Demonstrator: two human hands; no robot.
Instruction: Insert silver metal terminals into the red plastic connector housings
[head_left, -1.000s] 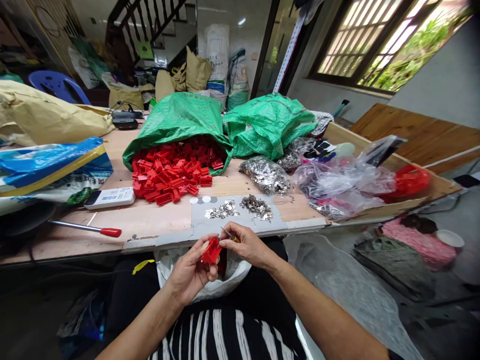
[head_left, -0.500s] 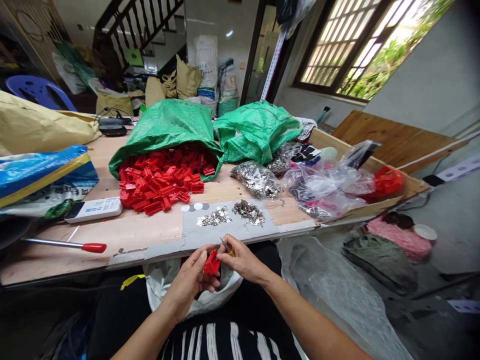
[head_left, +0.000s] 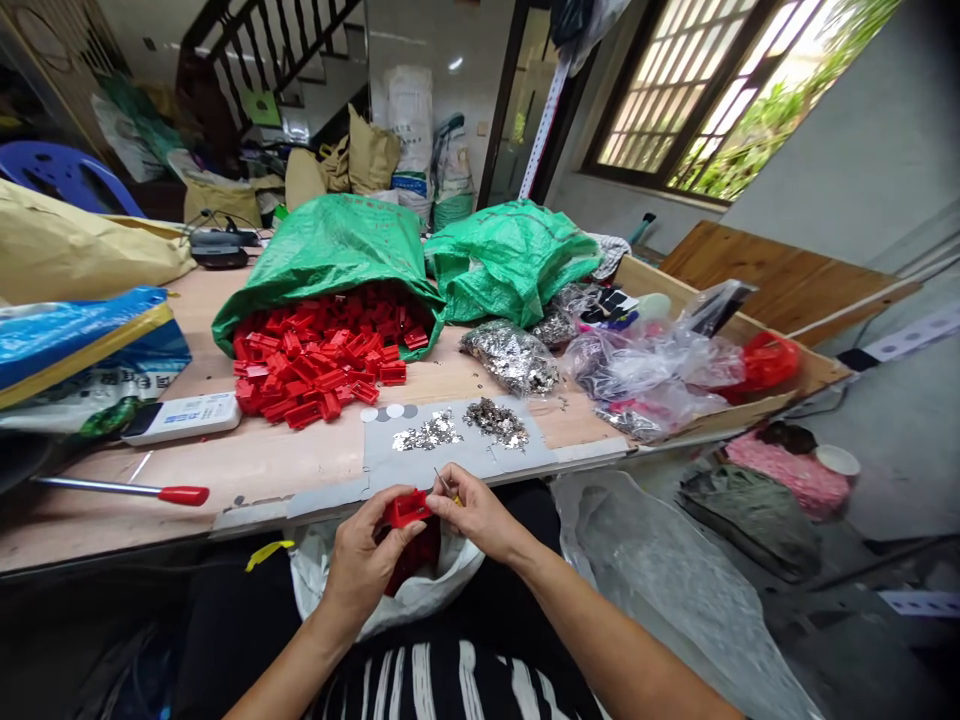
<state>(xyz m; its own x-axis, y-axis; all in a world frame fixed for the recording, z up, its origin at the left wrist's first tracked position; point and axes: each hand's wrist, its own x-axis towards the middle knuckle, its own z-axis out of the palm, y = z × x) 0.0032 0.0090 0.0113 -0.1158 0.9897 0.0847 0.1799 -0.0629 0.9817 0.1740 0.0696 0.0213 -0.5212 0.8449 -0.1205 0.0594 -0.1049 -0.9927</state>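
Turning flatter and shifting left, the small red hollow plastic part point(head_left: 407, 508) is sitting pinched in the bare left hand point(head_left: 365, 548) above the near white sack point(head_left: 466, 572), apparently exposing its inside, while the bare right hand point(head_left: 472, 510), clutching a thin yellow-handled metal tool point(head_left: 442, 482), is meeting its right end.

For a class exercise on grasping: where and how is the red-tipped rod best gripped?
Probably by the red handle, palm down, from the right: it is the thicker end of the rod and points rightward, while the thin end runs toward a black object. The left hand is nearer but holds a red part.
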